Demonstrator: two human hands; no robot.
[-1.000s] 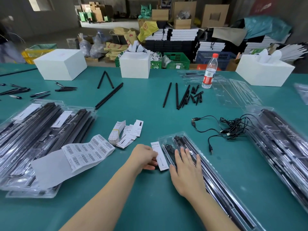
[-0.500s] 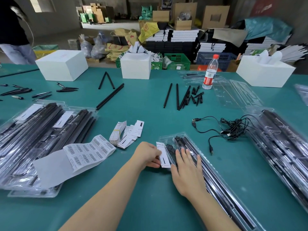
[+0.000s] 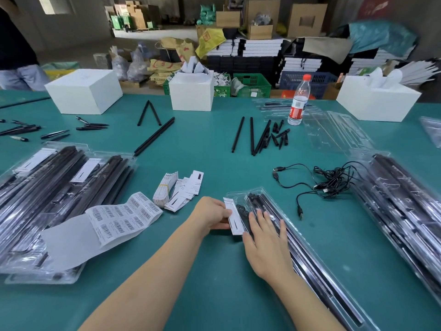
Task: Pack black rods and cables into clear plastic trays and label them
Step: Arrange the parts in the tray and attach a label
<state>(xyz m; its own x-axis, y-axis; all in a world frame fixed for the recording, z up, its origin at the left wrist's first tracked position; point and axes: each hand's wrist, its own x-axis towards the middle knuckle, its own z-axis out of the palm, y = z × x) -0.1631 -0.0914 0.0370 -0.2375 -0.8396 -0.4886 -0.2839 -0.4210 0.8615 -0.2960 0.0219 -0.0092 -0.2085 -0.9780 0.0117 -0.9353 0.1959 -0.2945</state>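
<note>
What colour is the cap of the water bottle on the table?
Red; the cap of the bottle shows best in the head view.

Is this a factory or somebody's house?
Most likely a small packing workshop or warehouse, not a house. A long green table holds piles of packed clear trays and a sheet of barcode labels, and cardboard boxes are stacked behind it.

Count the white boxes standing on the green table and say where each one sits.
3: one white box at the far left, one in the far middle, one at the far right. None looks hidden.
</note>
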